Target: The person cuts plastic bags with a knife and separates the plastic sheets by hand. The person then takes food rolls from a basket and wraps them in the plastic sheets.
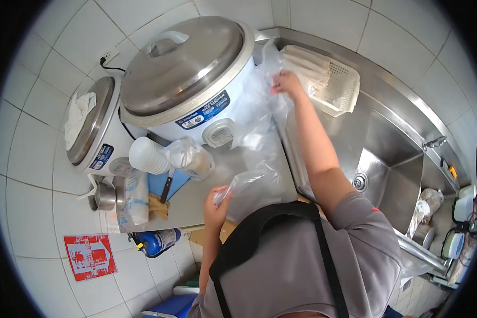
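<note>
Clear plastic in the grip of outstretched right hand and nearer left hand

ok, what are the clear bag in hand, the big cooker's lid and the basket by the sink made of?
Clear bag: thin plastic film, glossy; see-through, with wrinkles and highlights.
Lid: metal, probably stainless steel, satin finish; grey with soft, blurred reflections.
Basket: likely moulded plastic, off-white; evenly perforated. Finish hard to judge.
</note>
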A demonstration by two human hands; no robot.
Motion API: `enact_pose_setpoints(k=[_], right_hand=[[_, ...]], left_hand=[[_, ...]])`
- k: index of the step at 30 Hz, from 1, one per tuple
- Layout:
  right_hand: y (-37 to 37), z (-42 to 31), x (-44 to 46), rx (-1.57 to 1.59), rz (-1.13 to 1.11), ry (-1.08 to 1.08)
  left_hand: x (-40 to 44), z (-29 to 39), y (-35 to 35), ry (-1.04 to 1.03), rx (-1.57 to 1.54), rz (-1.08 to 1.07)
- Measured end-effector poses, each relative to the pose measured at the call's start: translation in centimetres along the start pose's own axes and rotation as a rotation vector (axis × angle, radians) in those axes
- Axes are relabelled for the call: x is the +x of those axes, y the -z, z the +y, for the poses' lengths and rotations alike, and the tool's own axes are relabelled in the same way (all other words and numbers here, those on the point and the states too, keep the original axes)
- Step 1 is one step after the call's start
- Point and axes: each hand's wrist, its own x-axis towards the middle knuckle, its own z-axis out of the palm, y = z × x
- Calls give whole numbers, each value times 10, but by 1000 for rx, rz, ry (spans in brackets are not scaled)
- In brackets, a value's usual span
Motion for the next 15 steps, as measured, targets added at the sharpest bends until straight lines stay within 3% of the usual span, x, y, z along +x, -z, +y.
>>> enact_pose_setpoints(k=[1,3,5,8,9,11,12,13,15], right_hand=[[-4,-20,5,84,8,9],[-2,-25,41,88,201,430],[-9,-61,38,290,450,719],[-6,-86,67,339,574,1008],[-13,-87,81,399,648,1015],[13,-23,214,-661,588,856],[25,5,274,-1094,535,896],[-11,36,305,-1106,186,712],[3,-16,219,-937,239,736]], left_hand=[[-3,-3,2,4,4,38],[-10,-2,8,2,81,102],[-13,10,8,-16,208,164],[-17,23,4,-37,269,224],[-15,26,2,-46,265,232],[-17,30,-3,-52,262,244],[-22,31,-4,-30,291,237],[-22,34,-5,-17,323,226],[-11,38,-7,-13,337,200]])
